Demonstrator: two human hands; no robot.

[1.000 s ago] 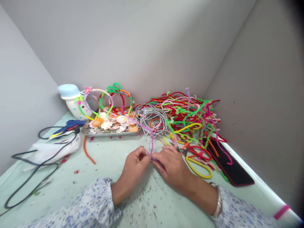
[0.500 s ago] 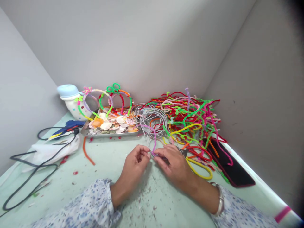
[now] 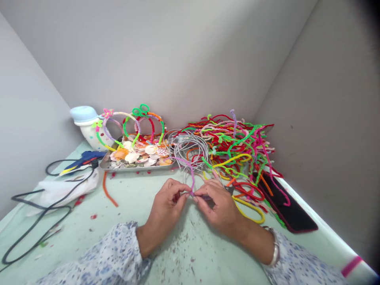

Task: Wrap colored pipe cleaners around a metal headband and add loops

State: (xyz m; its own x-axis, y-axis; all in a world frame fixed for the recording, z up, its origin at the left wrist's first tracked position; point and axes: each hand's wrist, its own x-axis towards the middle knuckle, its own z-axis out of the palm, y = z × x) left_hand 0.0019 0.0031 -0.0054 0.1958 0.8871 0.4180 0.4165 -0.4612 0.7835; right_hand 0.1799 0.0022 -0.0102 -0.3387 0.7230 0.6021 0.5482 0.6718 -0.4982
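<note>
A purple pipe cleaner rises from between my fingertips and bends away to the left at its upper end. My right hand pinches its lower end, where it meets a thin grey wire. At the same spot, my left hand has thumb and forefinger pressed together on the wire and pipe cleaner; the exact contact is too small to make out. Just beyond my hands lies a coil of grey wire. Red-handled scissors rest beside my right hand, their blades partly hidden.
Pipe cleaners are heaped at the back right, by a dark phone-like slab. A metal tray holds shells, with decorated headbands standing over it. At left are a white container, a blue glue gun and a black cord.
My left hand's fingertips have moved right and closed at the purple pipe cleaner's base. The right hand keeps its pinch almost in place.
</note>
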